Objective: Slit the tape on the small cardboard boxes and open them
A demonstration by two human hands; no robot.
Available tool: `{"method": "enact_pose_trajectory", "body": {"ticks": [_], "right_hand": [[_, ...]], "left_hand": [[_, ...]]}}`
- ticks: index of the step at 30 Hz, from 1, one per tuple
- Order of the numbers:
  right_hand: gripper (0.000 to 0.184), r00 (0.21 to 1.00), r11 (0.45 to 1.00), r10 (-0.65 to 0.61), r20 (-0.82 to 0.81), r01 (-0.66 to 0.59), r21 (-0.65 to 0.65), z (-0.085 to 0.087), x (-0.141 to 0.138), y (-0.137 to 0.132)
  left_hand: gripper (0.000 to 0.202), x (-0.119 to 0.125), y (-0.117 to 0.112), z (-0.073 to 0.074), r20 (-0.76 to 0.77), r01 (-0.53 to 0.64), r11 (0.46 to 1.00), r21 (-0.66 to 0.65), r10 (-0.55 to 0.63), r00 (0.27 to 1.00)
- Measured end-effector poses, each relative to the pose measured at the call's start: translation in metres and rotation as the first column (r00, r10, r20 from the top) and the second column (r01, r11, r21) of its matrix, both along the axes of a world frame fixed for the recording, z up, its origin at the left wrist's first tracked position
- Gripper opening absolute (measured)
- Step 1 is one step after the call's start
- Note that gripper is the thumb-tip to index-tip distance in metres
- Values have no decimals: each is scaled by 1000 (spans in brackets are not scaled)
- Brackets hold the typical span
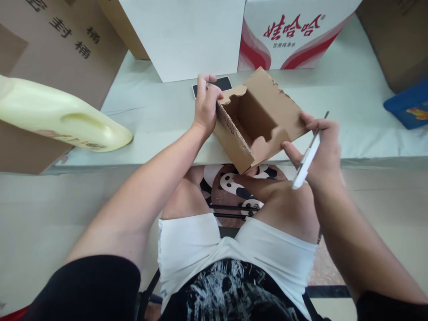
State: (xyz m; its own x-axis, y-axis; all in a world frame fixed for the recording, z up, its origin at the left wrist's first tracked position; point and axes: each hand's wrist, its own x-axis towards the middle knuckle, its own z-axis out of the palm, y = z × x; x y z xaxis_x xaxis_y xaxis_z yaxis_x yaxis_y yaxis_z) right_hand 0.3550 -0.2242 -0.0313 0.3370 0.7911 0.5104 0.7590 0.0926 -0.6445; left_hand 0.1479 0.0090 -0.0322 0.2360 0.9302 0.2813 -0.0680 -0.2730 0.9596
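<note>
In front of the red-and-white carton [290,40], a person's left hand [206,104] grips an open cardboard box [262,113]; the right hand [324,154], clasping a white tool [306,164] (apparently a cutter), touches its flaps [270,142]. Spreading them seems the step in hand; the next calls for a well-guarded tip [327,115].
</note>
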Motion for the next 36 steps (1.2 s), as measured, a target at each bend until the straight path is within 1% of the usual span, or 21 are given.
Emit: {"method": "enact_pose_trajectory", "body": {"ticks": [2, 4, 7, 8, 10, 11, 12, 13, 15, 16, 17, 18, 21, 23, 26, 31, 36], "right_hand": [[59, 999, 998, 27, -34, -25, 55, -7, -5, 6], [60, 998, 991, 29, -54, -21, 132, -10, -11, 11], [53, 997, 974, 23, -70, -6, 227, -8, -23, 15], [49, 996, 961, 41, -73, -20, 274, -6, -27, 16], [40, 991, 915, 112, -69, -76, 396, -1, -33, 16], [37, 988, 893, 141, -60, -101, 438, 0, -36, 16], [36, 986, 885, 157, -54, -116, 451, 1, -38, 16], [33, 985, 893, 164, -56, -124, 433, 1, -40, 16], [27, 983, 932, 167, -75, -132, 336, -3, -45, 16], [24, 982, 941, 168, -87, -133, 311, -6, -47, 17], [22, 980, 939, 175, -97, -136, 315, -11, -49, 17], [20, 977, 928, 186, -104, -140, 346, -16, -51, 18], [19, 972, 876, 204, -119, -127, 465, -30, -56, 23], [18, 973, 858, 199, -119, -114, 501, -37, -57, 27], [15, 984, 866, 150, -99, -82, 493, -43, -57, 30], [15, 981, 859, 171, -87, -105, 501, -45, -54, 31], [10, 992, 890, 98, -76, -53, 454, -47, -56, 32]], "left_hand": [[10, 0, -6, 7, -59, 1, 1000, 21, 1, 998], [13, 2, -9, 11, -144, -17, 999, 32, 22, 989], [18, 8, -10, 12, -243, -45, 996, 82, 63, 968], [22, 11, -10, 11, -264, -46, 993, 106, 73, 962], [29, 16, -10, 9, -293, -49, 986, 158, 94, 951], [32, 19, -10, 8, -300, -47, 983, 178, 100, 949], [33, 21, -11, 7, -300, -42, 981, 188, 98, 949], [33, 23, -11, 7, -293, -35, 982, 188, 90, 952], [31, 25, -11, 6, -269, -18, 985, 172, 65, 961], [29, 26, -10, 6, -260, -14, 986, 168, 58, 964], [25, 26, -8, 6, -255, -14, 985, 170, 58, 965], [21, 26, -6, 6, -258, -17, 984, 178, 63, 964], [14, 28, 2, 5, -296, -16, 979, 205, 78, 952], [9, 30, 5, 5, -331, -15, 980, 198, 81, 940], [9, 32, 7, 7, -371, -18, 984, 179, 85, 925], [10, 32, 6, 10, -399, 0, 983, 182, 74, 914], [13, 31, 7, 10, -395, -6, 988, 156, 68, 916]]}}
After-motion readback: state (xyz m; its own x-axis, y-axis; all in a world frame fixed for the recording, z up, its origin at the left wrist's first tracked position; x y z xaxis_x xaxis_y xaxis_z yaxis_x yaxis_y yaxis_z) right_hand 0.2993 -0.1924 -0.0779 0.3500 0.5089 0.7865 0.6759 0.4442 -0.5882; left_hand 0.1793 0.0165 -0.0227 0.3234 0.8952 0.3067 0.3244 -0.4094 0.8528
